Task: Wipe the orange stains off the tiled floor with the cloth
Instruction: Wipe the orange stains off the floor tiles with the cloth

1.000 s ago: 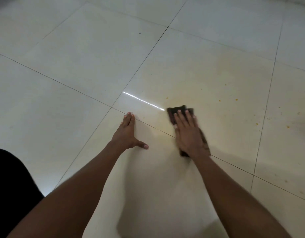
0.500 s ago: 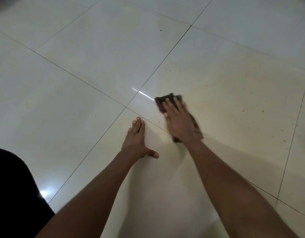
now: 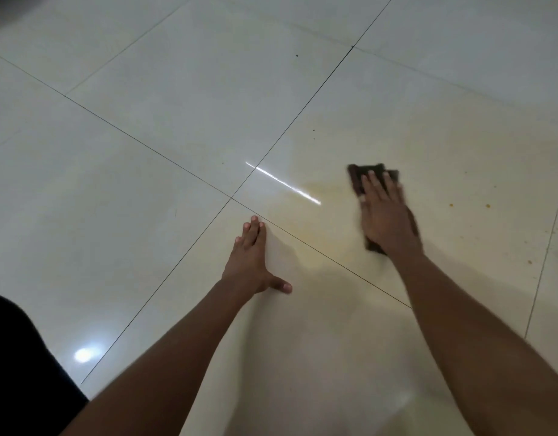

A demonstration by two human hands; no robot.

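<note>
A dark brown cloth (image 3: 356, 177) lies flat on the pale tiled floor (image 3: 145, 184), right of centre. My right hand (image 3: 384, 212) presses down on it with straight fingers and covers most of it. A faint yellowish smear (image 3: 318, 190) shows on the tile just left of the cloth. Small orange stains (image 3: 450, 204) dot the tile to the right of the cloth, with another orange speck (image 3: 529, 262) nearer the right grout line. My left hand (image 3: 251, 262) rests flat on the floor beside a grout crossing, fingers straight, thumb spread out.
Dark grout lines (image 3: 303, 108) cross the floor. A bright streak of reflected light (image 3: 284, 183) lies between my hands. Black clothing (image 3: 16, 372) fills the lower left corner. Tiny dark specks (image 3: 297, 55) sit on the far tiles.
My right hand has slid the cloth to the right, away from the grout crossing, leaving a yellowish smear behind it. My left hand stays planted flat on the floor.
</note>
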